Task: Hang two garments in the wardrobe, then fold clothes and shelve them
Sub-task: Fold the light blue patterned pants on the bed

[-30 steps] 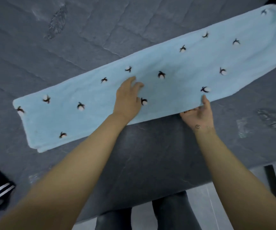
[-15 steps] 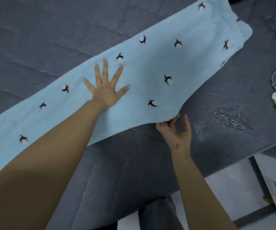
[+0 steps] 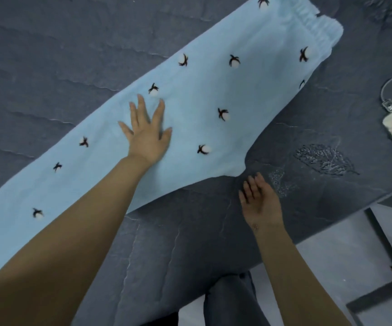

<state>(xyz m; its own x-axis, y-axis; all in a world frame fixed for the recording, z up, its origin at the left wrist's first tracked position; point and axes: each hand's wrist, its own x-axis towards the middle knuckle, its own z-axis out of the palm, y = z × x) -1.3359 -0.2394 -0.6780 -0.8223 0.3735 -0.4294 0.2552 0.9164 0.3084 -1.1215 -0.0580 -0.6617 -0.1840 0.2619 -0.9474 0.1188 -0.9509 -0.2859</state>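
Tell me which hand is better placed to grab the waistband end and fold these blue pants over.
Right, probably. The right hand is free beside the light blue pants, nearer the waistband; the left hand lies flat mid-leg, pinning the fabric.

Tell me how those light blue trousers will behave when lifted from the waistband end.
The light blue trousers will probably hang limp: they lie flat on the bedspread with soft edges. The fabric looks fleecy, so likely light and not slippery. The left hand lying flat on them would need to lift first.

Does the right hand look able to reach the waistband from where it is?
Probably yes. The right hand lies open beside the trousers' crotch corner, and only bare bedcover shows between it and the waistband.
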